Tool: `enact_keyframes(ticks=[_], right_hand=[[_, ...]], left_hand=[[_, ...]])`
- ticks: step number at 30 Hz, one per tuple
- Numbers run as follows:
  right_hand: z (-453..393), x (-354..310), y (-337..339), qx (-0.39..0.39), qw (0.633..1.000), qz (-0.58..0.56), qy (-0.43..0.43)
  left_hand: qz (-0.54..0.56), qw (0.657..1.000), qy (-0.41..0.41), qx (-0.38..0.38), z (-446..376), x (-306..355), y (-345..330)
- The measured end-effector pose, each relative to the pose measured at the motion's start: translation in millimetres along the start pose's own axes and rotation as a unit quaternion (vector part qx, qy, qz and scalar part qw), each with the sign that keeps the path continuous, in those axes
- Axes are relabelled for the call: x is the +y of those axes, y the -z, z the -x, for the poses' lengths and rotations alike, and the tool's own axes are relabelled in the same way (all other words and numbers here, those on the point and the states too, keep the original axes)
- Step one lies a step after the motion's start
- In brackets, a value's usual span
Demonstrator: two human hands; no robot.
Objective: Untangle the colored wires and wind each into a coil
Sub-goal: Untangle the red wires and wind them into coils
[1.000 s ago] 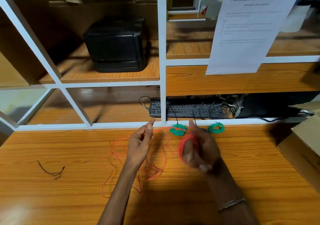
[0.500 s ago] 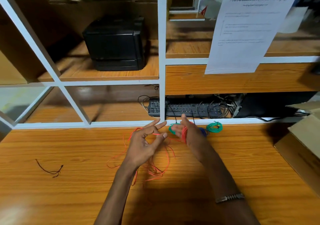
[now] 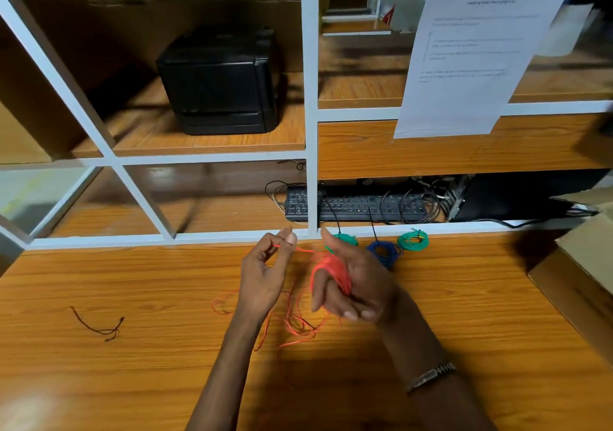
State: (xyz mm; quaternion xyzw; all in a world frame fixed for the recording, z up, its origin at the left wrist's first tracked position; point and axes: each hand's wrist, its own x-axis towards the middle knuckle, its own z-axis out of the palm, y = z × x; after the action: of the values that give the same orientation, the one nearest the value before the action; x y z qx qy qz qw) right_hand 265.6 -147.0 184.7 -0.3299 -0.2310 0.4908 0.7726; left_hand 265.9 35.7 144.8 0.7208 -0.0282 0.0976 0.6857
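Right hand wrapped in red wire

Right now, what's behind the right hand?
Three wound coils on the wooden table: green coil, partly covered by the right hand, blue coil, second green coil.
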Motion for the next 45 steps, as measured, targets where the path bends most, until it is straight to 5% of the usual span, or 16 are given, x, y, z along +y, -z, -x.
enact_keyframes(ticks=[6, 11, 13, 15, 18, 20, 23, 26, 30, 34, 38, 41, 45], right_hand=[[7, -29, -2, 0.02, 0.945, -0.157, 0.286], [36, -67, -6, 0.269, 0.848, -0.128, 0.439], [36, -70, 13, 0.447, 0.81, 0.057, 0.375], [32, -62, 27, 0.598, 0.734, 0.233, 0.225], [27, -45, 34, 0.608, 0.684, 0.402, -0.003], [24, -36, 24, 0.517, 0.725, 0.434, -0.136], [15, -15, 9, 0.369, 0.849, 0.322, -0.197], [13, -4, 3, 0.195, 0.925, 0.265, -0.188], [15, -10, 2, 0.054, 0.991, 0.119, -0.031], [23, -26, 13, 0.036, 0.966, -0.091, 0.239], [28, -35, 24, 0.166, 0.857, -0.264, 0.41], [32, -39, 37, 0.262, 0.811, -0.288, 0.437], [30, -30, 49, 0.432, 0.823, -0.128, 0.347]], left_hand=[[-0.066, 0.996, 0.039, 0.034, -4, -12, 0], [-0.093, 0.991, -0.001, 0.091, 1, -29, 18], [-0.096, 0.993, -0.035, 0.053, 2, -24, 15], [-0.073, 0.995, -0.057, 0.031, -1, -15, 7], [-0.038, 0.994, -0.097, 0.044, -8, 3, 0], [-0.034, 0.991, -0.109, 0.062, -13, 9, 0], [-0.054, 0.988, -0.106, 0.094, -18, 11, -3], [-0.064, 0.99, -0.077, 0.101, -16, 7, -6], [-0.033, 0.993, -0.033, 0.111, -12, -7, -3], [-0.068, 0.994, -0.051, 0.071, -5, -12, -1], [-0.111, 0.992, -0.057, -0.025, 3, -14, -15], [-0.146, 0.982, -0.055, -0.105, 7, -15, -17], [-0.18, 0.966, -0.101, -0.154, 4, 6, -23]])
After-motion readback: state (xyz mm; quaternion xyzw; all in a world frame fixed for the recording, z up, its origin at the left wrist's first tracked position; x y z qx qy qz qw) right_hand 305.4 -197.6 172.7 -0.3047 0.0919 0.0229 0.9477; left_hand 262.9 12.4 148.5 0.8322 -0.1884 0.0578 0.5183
